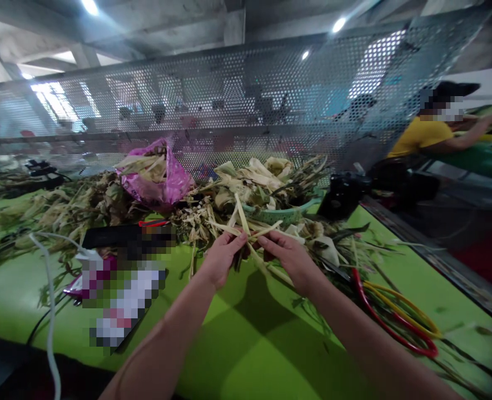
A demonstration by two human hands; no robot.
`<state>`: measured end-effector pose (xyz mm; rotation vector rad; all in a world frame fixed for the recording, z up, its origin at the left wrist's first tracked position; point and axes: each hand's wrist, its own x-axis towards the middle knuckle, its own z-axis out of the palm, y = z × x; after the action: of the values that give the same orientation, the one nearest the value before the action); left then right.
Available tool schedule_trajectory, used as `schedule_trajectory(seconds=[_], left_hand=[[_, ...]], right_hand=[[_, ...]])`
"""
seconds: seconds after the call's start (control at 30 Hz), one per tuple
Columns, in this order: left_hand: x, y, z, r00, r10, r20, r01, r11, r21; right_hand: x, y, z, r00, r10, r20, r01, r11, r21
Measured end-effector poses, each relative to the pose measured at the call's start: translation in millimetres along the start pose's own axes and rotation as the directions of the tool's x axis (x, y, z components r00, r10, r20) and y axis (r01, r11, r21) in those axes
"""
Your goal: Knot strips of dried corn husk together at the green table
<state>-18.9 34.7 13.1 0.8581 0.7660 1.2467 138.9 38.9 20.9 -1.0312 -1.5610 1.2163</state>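
Pale dried corn husk strips point(242, 215) cross one another in front of me, a little above the green tabletop. My left hand point(222, 258) pinches them from the left between thumb and fingers. From the other side my right hand point(291, 260) is closed on the same strips, its thumb and fingertips close to those of the left. Strip ends stick out upward and to both sides, and some hang below the fingers. Just beyond the hands is a green basket point(283, 214) heaped with dried husks point(266, 178).
A pink plastic bag point(174, 180) of husks stands behind, near a loose husk pile point(83, 205). Red and yellow looped handles point(415, 316) lie right. A black container point(339, 194), a white cable point(50, 311) and a perforated metal screen point(212, 111) surround the green table point(271, 355). A person in yellow point(427, 136) sits right.
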Motion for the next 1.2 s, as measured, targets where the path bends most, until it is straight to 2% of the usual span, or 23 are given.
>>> schedule_trajectory(seconds=[0.1,0.2,0.33,0.47,0.6,0.7,0.8,0.9,1.0,1.07,1.13,1.2], left_hand=[[0.2,-4.9,0.7,0.998,0.001,0.062,-0.005,0.998,0.069],[-0.8,-7.0,1.2,0.997,-0.013,0.075,0.001,0.987,0.162],[-4.0,-6.0,3.7,0.994,0.017,0.105,-0.045,0.962,0.27],[-6.1,-6.6,9.5,0.989,0.058,0.139,-0.096,0.953,0.287],[-6.6,-8.4,14.2,0.987,0.108,0.121,-0.138,0.952,0.274],[-8.4,-5.5,14.4,0.979,0.116,0.168,-0.163,0.94,0.301],[-11.4,0.5,12.9,0.954,0.101,0.283,-0.196,0.923,0.331],[-13.7,5.0,12.0,0.944,0.07,0.321,-0.191,0.913,0.361],[-13.4,5.4,11.5,0.961,0.035,0.273,-0.147,0.904,0.401],[-11.7,3.9,11.2,0.973,0.041,0.225,-0.132,0.904,0.406],[-9.5,1.8,10.6,0.979,0.059,0.195,-0.137,0.899,0.417],[-7.2,-0.7,10.0,0.975,0.08,0.206,-0.165,0.886,0.434]], right_hand=[[-0.2,3.7,2.2,0.995,0.037,-0.092,-0.02,0.984,0.18],[-1.8,5.0,3.5,0.989,0.052,-0.138,-0.013,0.964,0.266],[-2.9,3.7,5.5,0.983,0.048,-0.179,0.0,0.967,0.255],[-2.8,0.8,7.0,0.966,0.047,-0.254,0.001,0.982,0.188],[-2.5,-3.5,6.4,0.961,0.099,-0.258,-0.027,0.963,0.269],[-2.0,-4.9,4.2,0.957,0.084,-0.277,-0.009,0.966,0.259],[-1.9,-4.2,-0.1,0.961,0.01,-0.277,0.024,0.993,0.117],[-4.0,-5.4,-5.1,0.949,-0.131,-0.288,0.075,0.977,-0.201],[-8.6,-12.2,-8.7,0.896,-0.34,-0.285,0.141,0.828,-0.543],[-11.6,-18.8,-10.1,0.848,-0.464,-0.255,0.181,0.708,-0.683],[-13.2,-24.7,-11.1,0.824,-0.527,-0.211,0.215,0.633,-0.743],[-13.1,-28.1,-12.1,0.834,-0.526,-0.168,0.254,0.637,-0.728]])
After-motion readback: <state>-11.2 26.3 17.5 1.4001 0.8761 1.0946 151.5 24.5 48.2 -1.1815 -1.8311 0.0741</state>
